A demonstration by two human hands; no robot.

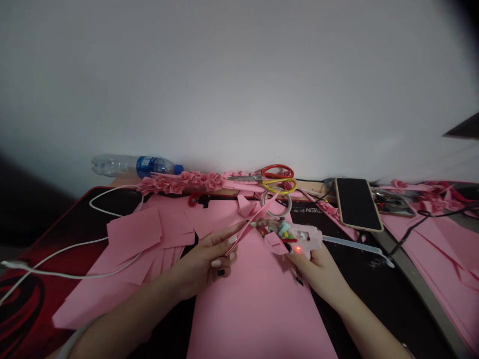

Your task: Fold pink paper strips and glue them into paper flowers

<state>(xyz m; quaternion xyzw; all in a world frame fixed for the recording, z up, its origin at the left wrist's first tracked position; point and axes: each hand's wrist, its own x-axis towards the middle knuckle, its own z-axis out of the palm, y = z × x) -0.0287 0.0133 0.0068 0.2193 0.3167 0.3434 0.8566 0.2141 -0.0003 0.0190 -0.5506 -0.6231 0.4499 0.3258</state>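
Note:
My left hand (pixel 213 257) pinches a folded piece of pink paper (pixel 251 222), its long edge slanting up to the right. Wrapped around the handle of a hot glue gun (pixel 307 238) is my right hand (pixel 316 267). A red light glows on the gun's side, and a clear glue stick (pixel 354 244) sticks out of its back. The nozzle points left and is close to the paper; whether they touch I cannot tell. A small folded pink paper piece (pixel 275 244) is by my right fingertips. Beneath both hands lies a large pink sheet (pixel 258 319).
Pink paper squares (pixel 136 234) lie at left beside a white cable (pixel 67 271). Behind are a plastic bottle (pixel 125 165), paper flowers (pixel 183 182), scissors (pixel 279 172) and a tape roll (pixel 277 212). A phone (pixel 358 204) rests at right, near more pink sheets (pixel 434 259). A wall rises behind.

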